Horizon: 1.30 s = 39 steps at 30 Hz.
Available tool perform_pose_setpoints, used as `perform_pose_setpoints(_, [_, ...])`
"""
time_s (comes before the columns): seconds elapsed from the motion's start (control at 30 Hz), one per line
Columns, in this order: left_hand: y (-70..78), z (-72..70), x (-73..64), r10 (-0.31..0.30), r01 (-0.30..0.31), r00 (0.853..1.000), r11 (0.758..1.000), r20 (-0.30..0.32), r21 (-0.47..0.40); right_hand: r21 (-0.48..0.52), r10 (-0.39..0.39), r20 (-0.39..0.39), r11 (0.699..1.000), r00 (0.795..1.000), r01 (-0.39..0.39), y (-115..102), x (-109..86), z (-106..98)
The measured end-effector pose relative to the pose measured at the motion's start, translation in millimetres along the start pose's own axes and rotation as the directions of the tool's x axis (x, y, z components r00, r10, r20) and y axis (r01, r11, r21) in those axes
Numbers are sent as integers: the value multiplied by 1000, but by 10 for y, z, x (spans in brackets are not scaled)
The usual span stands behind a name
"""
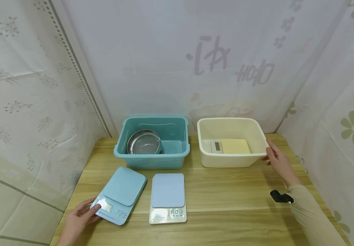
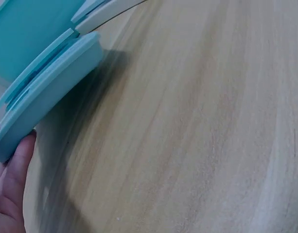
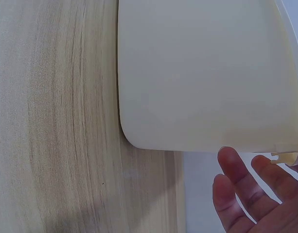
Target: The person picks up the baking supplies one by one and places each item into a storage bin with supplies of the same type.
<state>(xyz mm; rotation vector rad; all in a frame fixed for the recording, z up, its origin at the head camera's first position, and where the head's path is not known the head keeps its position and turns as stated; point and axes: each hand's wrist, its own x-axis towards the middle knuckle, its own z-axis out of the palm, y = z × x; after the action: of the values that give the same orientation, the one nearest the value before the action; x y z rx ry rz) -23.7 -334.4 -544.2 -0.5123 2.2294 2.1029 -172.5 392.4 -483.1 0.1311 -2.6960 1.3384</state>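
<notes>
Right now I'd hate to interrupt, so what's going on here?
A person's left hand grips a blue digital scale, its display end off the table, while the right hand touches the cream tub at its right rim. A white-based scale lies nearby. The cream tub holds a yellow-topped scale; the blue tub holds mesh sieves.

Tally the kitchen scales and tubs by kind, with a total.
Kitchen scales: 3 (blue scale, white scale, yellow-topped scale)
Tubs: 2 (blue tub, cream tub)
Total: 5
</notes>
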Motion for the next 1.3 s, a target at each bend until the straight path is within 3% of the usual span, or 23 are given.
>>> perform_pose_setpoints(0.27, [101, -17, -24, -66, 60, 995, 995, -73, -77, 9, -6, 2, 1000, 1000, 6, -22, -10, 4])
perform_pose_setpoints(0.4, [173, 10, -59, -63, 55, 993, 995, -97, -82, 17, -7, 4, 1000, 1000, 7, -10, 2, 1])
perform_pose_setpoints(0.6, [225, 23, -92, 17, -28, 997, 985, -71, -170, 21, -6, 2, 1000, 1000, 6, -18, 18, -13])
perform_pose_setpoints(0.8, [319, 93, -134, 124, -129, 992, 966, -38, -223, 15, 4, 8, 1000, 1000, -4, -5, 26, -28])
perform_pose_setpoints(1.3, [628, 515, -269, 139, -122, 985, 980, 104, -158, 9, 7, 1, 1000, 1000, -7, 29, 30, -5])
